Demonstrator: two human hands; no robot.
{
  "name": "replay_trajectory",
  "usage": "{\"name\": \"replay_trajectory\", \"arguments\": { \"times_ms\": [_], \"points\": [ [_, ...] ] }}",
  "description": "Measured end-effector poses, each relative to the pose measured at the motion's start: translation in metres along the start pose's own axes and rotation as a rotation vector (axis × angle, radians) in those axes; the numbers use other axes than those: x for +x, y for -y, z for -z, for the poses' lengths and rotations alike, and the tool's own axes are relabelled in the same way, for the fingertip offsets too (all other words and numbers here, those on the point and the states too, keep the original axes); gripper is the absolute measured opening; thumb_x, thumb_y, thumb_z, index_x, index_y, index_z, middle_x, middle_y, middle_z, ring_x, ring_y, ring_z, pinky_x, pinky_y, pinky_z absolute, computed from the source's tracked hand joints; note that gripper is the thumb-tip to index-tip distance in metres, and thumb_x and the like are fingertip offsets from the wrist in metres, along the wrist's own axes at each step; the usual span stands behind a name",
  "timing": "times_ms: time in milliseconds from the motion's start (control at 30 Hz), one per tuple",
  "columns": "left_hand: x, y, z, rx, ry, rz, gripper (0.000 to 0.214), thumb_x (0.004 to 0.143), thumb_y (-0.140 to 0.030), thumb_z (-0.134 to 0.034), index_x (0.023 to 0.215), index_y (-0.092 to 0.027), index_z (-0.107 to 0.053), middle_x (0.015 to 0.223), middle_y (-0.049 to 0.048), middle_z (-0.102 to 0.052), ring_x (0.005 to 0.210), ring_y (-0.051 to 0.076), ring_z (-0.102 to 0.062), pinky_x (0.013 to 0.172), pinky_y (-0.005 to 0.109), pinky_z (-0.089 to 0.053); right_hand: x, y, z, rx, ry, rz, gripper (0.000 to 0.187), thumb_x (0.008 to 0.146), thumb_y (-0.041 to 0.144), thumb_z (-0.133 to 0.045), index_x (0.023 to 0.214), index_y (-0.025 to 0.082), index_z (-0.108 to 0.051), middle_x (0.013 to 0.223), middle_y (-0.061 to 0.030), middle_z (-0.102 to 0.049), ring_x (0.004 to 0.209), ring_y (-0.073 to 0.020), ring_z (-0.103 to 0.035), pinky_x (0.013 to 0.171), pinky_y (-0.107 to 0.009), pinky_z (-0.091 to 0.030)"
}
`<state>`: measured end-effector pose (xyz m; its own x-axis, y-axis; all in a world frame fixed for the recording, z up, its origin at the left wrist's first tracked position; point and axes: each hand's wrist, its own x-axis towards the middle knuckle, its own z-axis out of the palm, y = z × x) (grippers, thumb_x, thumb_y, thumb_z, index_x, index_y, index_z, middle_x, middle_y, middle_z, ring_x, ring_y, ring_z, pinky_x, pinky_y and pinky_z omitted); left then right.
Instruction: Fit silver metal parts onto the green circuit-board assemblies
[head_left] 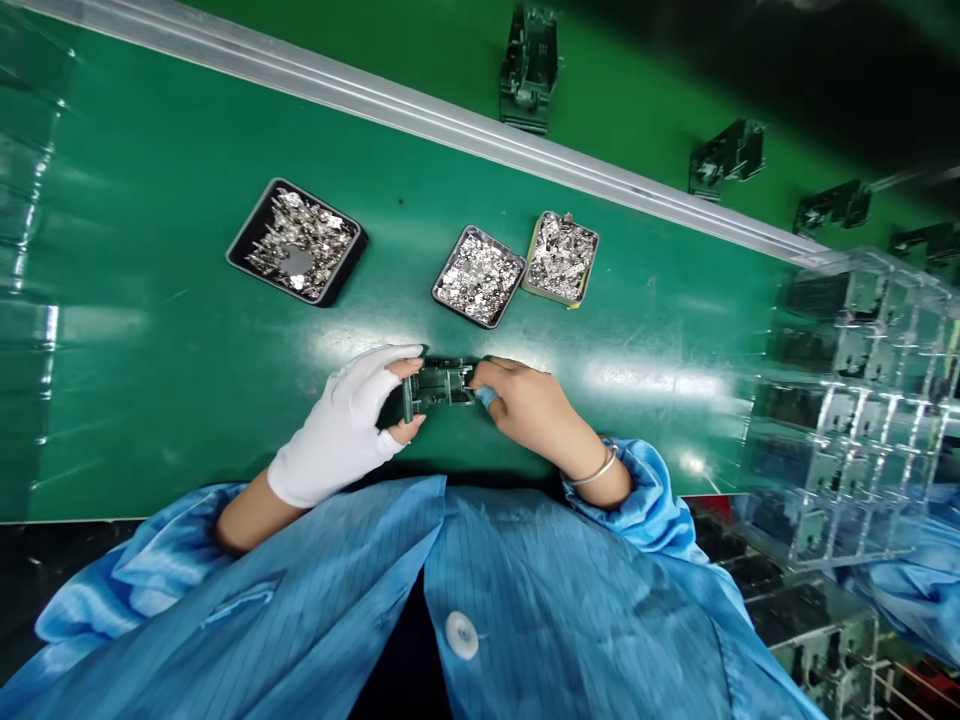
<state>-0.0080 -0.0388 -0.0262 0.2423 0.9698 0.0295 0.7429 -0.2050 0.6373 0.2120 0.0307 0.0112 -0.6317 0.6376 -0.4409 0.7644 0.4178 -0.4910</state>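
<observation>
The dark housing [444, 383] runs left to right near the front edge of the green surface [150, 400]; our gloved left hand [337, 430] grips its left end, our right hand [525, 405] pinches its right. Farther back we have the wide black tray [351, 268], middle tray [459, 313] and right tray [551, 298], none blocking us.

Place: a factory workshop, by the look of it
Workbench: a plain green top [150, 400], a metal rail [375, 108] along its far edge
Trays: three [349, 266], heaped with small shiny metal bits [480, 275], toward that far edge
Beyond the rail: several similar dark frames [529, 75], spaced in a row on green
Right edge: stacked clear boxes [832, 400] holding many parts
Clothing: a blue work jacket [337, 600]; a white glove [319, 455]
</observation>
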Motion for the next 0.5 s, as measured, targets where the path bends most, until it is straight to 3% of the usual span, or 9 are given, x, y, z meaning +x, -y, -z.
{"name": "replay_trajectory", "arguments": {
  "times_ms": [167,267,433,500],
  "points": [
    [0.002,0.001,-0.001,-0.034,-0.023,-0.018,0.047,0.084,-0.036,-0.056,0.127,-0.021,-0.045,0.131,0.0122,-0.055,0.122,0.030,-0.054,0.102,0.047,-0.046,0.000,0.004,-0.006,-0.023,-0.035,-0.067,0.033,0.082,0.006,-0.044,0.105,0.022,-0.061,0.104,-0.0059,-0.067,0.096,-0.0219,-0.061,0.072,-0.028,-0.045],
    [0.001,0.001,-0.001,-0.053,-0.051,-0.012,0.044,0.083,-0.036,-0.057,0.123,-0.021,-0.046,0.129,0.0124,-0.057,0.120,0.030,-0.056,0.101,0.048,-0.047,-0.003,-0.009,-0.009,0.113,-0.092,0.007,0.035,0.081,0.005,-0.045,0.106,0.021,-0.062,0.107,-0.0044,-0.068,0.097,-0.0191,-0.062,0.081,-0.028,-0.047],
    [-0.003,0.001,-0.005,-0.085,-0.228,0.016,0.042,0.080,-0.037,-0.065,0.113,-0.022,-0.045,0.127,0.0145,-0.059,0.119,0.030,-0.058,0.099,0.050,-0.048,-0.009,-0.026,-0.007,0.241,-0.464,0.100,0.027,0.088,0.013,-0.049,0.108,0.019,-0.066,0.124,-0.0087,-0.062,0.119,-0.0206,-0.053,0.104,-0.038,-0.038],
    [-0.003,0.001,-0.008,-0.075,-0.292,-0.015,0.044,0.078,-0.038,-0.068,0.110,-0.022,-0.043,0.126,0.0153,-0.059,0.118,0.029,-0.059,0.098,0.050,-0.049,-0.007,-0.021,-0.006,0.345,-0.478,0.136,0.022,0.092,0.021,-0.050,0.107,0.020,-0.066,0.121,-0.0081,-0.064,0.115,-0.0196,-0.056,0.101,-0.037,-0.040]
  ]
}}
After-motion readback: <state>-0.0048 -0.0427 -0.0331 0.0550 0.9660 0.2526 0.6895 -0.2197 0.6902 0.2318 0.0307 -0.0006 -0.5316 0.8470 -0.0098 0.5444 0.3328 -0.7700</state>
